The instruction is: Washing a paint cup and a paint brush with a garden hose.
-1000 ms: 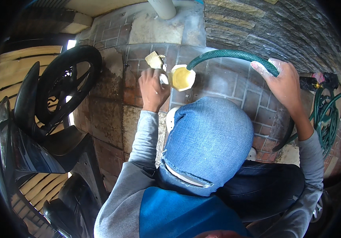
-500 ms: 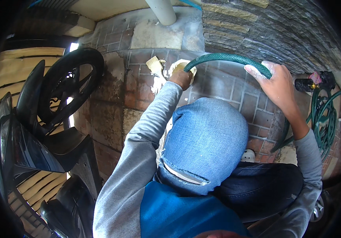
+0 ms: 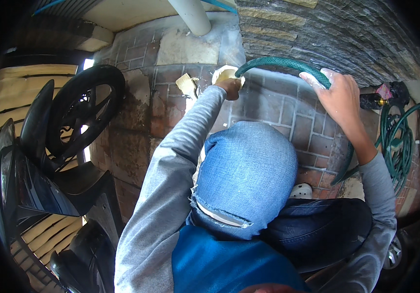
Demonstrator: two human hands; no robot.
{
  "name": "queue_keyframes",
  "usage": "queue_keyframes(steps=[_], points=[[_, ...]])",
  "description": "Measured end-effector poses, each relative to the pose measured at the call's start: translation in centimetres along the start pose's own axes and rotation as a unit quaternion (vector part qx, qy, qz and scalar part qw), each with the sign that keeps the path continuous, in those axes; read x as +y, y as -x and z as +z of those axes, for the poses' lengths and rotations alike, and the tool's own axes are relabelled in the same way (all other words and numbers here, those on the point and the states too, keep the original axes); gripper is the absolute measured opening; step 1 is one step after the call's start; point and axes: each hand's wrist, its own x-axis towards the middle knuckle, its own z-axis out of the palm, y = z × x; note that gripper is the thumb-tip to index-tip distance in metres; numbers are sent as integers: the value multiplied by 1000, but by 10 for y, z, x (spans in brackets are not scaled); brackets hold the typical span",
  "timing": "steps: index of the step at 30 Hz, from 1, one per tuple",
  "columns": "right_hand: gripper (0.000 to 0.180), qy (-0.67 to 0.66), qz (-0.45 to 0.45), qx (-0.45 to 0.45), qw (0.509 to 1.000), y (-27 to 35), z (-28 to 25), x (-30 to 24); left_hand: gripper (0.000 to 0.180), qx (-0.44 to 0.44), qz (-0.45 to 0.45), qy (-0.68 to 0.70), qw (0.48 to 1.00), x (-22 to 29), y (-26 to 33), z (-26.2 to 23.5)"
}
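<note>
My right hand [image 3: 339, 93], whitish residue on its thumb and fingers, is wrapped round a green garden hose [image 3: 281, 63]. The hose arches over to the left, its end at a cream-coloured bowl [image 3: 226, 73] or similar round container on the paving. At the near rim of that bowl, my left hand [image 3: 231, 89] is closed, seemingly gripping it; the fingertips are hidden. Left of the bowl lies a flat cream-coloured piece [image 3: 186, 85], like a wide brush or scraper, with a white wet patch below it. Whether water flows from the hose cannot be seen.
A stone-clad wall [image 3: 327, 39] borders the far right; a white pipe [image 3: 190, 17] stands at the back. A motorbike wheel [image 3: 85, 110] and dark bodywork are on the left. Coiled green hose [image 3: 396, 151] lies at right beside a dark bottle [image 3: 372, 101]. My bent knee [image 3: 249, 176] is in front.
The bowl and my left hand have shifted away from me and slightly right, relative to the flat cream piece. The hose end now shows at the bowl's right side. My right hand keeps its hold.
</note>
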Motion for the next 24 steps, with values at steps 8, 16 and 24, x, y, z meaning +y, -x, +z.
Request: queue_keyframes(steps=[8,16,24], points=[[57,26,-77,23,996,-7,4,-8,25,85,-24,-138,987,-4,-1,11],[50,24,-104,-15,994,-16,12,-15,22,30,21,-117,992,-22,-14,5],[47,13,-95,42,995,-10,9,-4,21,203,39,-174,963,-19,9,18]])
